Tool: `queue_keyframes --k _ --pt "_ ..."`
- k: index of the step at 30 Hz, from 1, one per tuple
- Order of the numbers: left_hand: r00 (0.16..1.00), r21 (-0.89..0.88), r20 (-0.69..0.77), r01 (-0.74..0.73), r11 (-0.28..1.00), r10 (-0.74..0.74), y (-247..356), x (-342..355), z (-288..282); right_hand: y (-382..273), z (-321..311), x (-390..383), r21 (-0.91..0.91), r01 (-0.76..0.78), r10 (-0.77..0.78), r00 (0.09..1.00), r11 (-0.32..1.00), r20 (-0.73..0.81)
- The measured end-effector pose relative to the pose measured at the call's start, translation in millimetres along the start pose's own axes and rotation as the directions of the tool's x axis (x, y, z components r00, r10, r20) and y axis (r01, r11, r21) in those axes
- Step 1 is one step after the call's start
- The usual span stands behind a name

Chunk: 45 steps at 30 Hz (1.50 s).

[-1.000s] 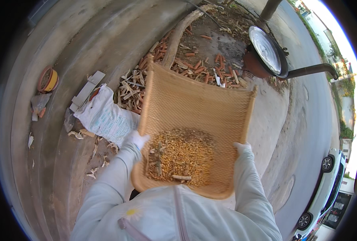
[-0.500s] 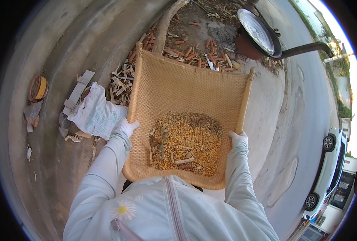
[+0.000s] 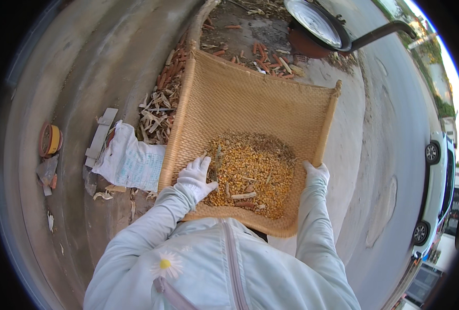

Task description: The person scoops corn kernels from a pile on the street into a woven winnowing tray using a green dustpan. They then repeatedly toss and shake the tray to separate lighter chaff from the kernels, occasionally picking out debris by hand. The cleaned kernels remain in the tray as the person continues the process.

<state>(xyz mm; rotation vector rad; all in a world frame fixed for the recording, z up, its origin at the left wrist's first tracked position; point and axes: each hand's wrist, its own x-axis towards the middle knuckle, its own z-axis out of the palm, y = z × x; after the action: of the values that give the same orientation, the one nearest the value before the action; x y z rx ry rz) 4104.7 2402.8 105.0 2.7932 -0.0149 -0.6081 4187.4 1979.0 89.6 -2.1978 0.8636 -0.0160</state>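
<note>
A wide woven winnowing basket [image 3: 260, 98] rests against the front of my body. Yellow corn kernels [image 3: 260, 168] lie spread in its near half, mixed with pale chaff, husk strips and a whitish cob piece [image 3: 244, 196]. My left hand [image 3: 193, 177], in a white glove, is inside the basket at the left edge of the kernels. Its thumb and fingers are apart, the tips next to a dry husk strip [image 3: 218, 156]. Also gloved, my right hand [image 3: 316, 172] grips the basket's right rim, with some fingers hidden by it.
Left of the basket lie a white printed sack [image 3: 129, 160] and dry husks [image 3: 157, 116]. Reddish cobs [image 3: 263, 54] are scattered beyond it. At the far right stands a large pan [image 3: 317, 26] with a pipe. A white car [image 3: 436, 191] is parked on the right.
My left hand has let go of the left rim and moved inside to the kernels, fingers spreading. The basket sits slightly farther right in view; my right hand keeps its hold.
</note>
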Motion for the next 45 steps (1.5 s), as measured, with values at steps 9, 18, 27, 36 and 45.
queue_keyframes --k 9,18,27,36,45 --pt "0.916 -0.333 0.055 -0.357 0.872 0.396 33 4 20 -4 -13 -12 -0.002 -0.074 0.074 0.997 0.997 -0.018" --pt "0.803 0.123 0.186 -0.591 0.797 0.567 106 16 35 -15 -12 -7 -0.021 -0.072 0.073 0.997 0.997 0.016" --pt "0.899 -0.168 0.251 -0.323 0.931 0.358 59 18 -6 -11 -16 -6 -0.066 -0.028 0.028 1.000 0.997 -0.008" --pt "0.899 0.033 0.152 -0.420 0.907 0.410 118 -5 30 -16 -19 -6 -0.069 -0.066 0.068 0.997 0.995 0.035" --pt "0.856 -0.108 0.165 -0.478 0.872 0.490 95 6 27 -19 -21 -10 -0.026 -0.110 0.111 0.993 0.994 0.042"
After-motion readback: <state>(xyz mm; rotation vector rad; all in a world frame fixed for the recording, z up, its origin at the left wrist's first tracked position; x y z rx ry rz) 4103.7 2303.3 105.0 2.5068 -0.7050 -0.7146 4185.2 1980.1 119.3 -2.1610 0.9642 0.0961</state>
